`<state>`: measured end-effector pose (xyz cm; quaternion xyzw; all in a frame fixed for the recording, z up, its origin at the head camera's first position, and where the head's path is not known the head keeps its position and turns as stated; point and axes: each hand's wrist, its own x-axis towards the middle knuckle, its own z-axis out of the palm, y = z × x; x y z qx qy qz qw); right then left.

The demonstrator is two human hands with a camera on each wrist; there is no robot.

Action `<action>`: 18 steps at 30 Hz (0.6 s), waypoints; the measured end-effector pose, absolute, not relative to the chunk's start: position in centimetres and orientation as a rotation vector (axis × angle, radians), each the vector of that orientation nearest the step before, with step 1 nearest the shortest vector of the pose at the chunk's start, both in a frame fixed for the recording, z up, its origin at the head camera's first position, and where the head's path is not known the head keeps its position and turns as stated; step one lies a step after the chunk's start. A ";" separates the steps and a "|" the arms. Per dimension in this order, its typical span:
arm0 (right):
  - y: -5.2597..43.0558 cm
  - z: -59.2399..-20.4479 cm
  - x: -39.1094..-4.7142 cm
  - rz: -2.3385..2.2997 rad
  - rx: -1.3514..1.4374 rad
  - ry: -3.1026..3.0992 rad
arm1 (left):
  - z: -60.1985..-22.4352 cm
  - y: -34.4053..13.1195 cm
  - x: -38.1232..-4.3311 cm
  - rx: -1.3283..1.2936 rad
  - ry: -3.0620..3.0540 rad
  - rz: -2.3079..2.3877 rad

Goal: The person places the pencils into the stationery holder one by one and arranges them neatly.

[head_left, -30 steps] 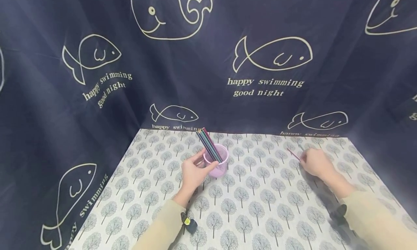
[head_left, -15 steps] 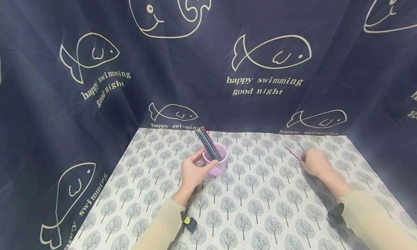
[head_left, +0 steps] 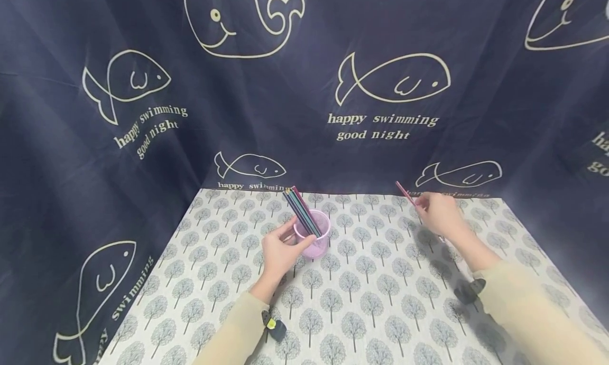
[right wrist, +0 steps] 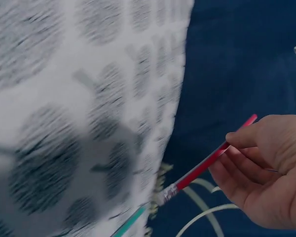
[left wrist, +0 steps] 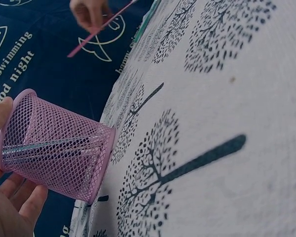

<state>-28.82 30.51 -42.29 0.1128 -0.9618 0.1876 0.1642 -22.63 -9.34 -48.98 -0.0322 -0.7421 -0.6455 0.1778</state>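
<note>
My left hand point(head_left: 280, 251) grips a pink mesh pencil cup point(head_left: 320, 247), thumb at its rim and fingers along its side. Several dark, teal and red pencils point(head_left: 302, 212) lean leftward out of the cup; through the mesh their lower parts show in the left wrist view. My right hand point(head_left: 440, 213) pinches a slim red pencil point(right wrist: 200, 168) between thumb and fingers, raised above the cloth. A silver ferrule and pale tip show at its lower end. Below it, a teal pencil point(right wrist: 129, 222) lies on the cloth, hidden behind my hand in the head view.
A white cloth with tree prints point(head_left: 352, 301) covers the table. Dark blue curtains point(head_left: 266, 106) with fish drawings rise behind its back edge and along both sides. A dark strap-on device point(head_left: 275, 327) sits at my left wrist.
My right hand has lifted the red pencil off the cloth and moved up and to the left with it. My left hand keeps its hold on the cup.
</note>
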 end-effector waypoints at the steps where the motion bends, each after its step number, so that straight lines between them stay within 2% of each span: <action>1: 30.0 -41.9 -28.9 0.554 0.329 -2.714 | -49.0 -9.3 -22.6 -0.092 -2.102 -1.823; 18: 20.1 -36.0 -28.8 1.110 0.460 -2.389 | -48.8 -9.4 -22.5 -0.087 -2.103 -1.831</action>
